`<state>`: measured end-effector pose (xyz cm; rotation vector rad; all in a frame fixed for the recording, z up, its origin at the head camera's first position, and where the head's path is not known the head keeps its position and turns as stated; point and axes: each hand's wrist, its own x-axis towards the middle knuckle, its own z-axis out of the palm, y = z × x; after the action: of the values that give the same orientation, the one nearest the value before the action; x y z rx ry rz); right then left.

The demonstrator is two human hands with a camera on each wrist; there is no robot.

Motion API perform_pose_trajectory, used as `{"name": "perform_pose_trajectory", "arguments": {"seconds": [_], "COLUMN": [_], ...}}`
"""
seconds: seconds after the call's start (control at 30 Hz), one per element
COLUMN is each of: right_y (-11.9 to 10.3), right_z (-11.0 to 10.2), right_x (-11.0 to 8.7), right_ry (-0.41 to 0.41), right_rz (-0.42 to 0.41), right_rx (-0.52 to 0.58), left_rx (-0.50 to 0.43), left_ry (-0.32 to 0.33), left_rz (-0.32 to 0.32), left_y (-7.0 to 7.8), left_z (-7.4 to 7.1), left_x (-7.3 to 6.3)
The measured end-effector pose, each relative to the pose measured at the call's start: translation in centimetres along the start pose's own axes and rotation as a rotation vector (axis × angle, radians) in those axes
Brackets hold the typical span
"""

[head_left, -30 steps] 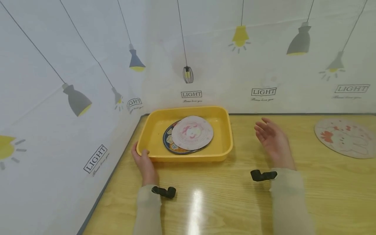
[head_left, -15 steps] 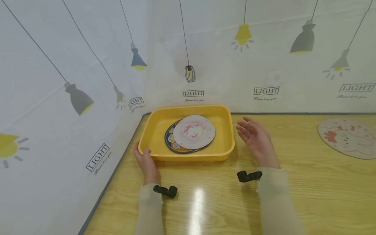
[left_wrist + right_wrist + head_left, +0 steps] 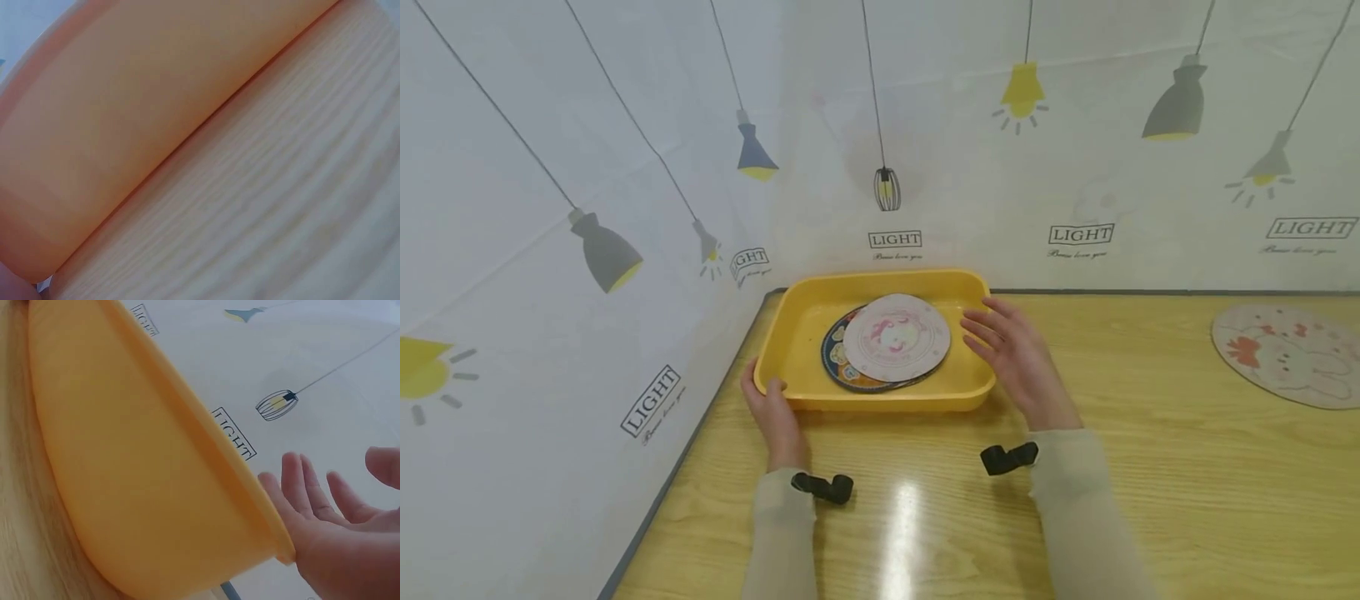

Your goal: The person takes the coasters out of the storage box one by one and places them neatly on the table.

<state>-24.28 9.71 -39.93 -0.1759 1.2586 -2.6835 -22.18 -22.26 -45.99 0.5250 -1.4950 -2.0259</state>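
A yellow plastic tray (image 3: 880, 402) stands in the far left corner of the table. My left hand (image 3: 775, 421) grips its front left corner, thumb over the rim. Only the tray's outer wall (image 3: 125, 112) and a bit of that hand show in the left wrist view. Inside the tray lies a pale pink round mat (image 3: 898, 337) with a cartoon print, partly covering a dark blue patterned round mat (image 3: 837, 357). My right hand (image 3: 1018, 358), fingers extended and apart, is at the tray's right rim, fingertips reaching over it. The right wrist view shows these fingers (image 3: 294, 484) beyond the rim.
A pale mat (image 3: 1285, 358) with a rabbit print lies flat at the right on the wooden table (image 3: 970, 517). White walls (image 3: 955, 158) with printed lamps rise directly behind and to the left of the tray.
My right hand has moved left from the table beside the tray to its right rim. The left hand keeps its grip; the tray and mats stay in place.
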Motion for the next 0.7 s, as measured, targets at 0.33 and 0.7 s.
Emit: {"name": "perform_pose_trajectory", "arguments": {"seconds": [0.33, 0.7], "right_y": [0.3, 0.8], "right_z": [1.3, 2.4], "right_x": [0.7, 1.8], "right_ry": [0.061, -0.008], "right_rz": [0.061, 0.193], "right_rx": [-0.459, -0.747], "left_rx": [0.021, 0.022], "left_ry": [-0.003, -0.002], "left_rz": [-0.027, -0.027], "left_y": [0.2, 0.1], "left_z": [0.1, 0.1], "left_x": [0.1, 0.0]}}
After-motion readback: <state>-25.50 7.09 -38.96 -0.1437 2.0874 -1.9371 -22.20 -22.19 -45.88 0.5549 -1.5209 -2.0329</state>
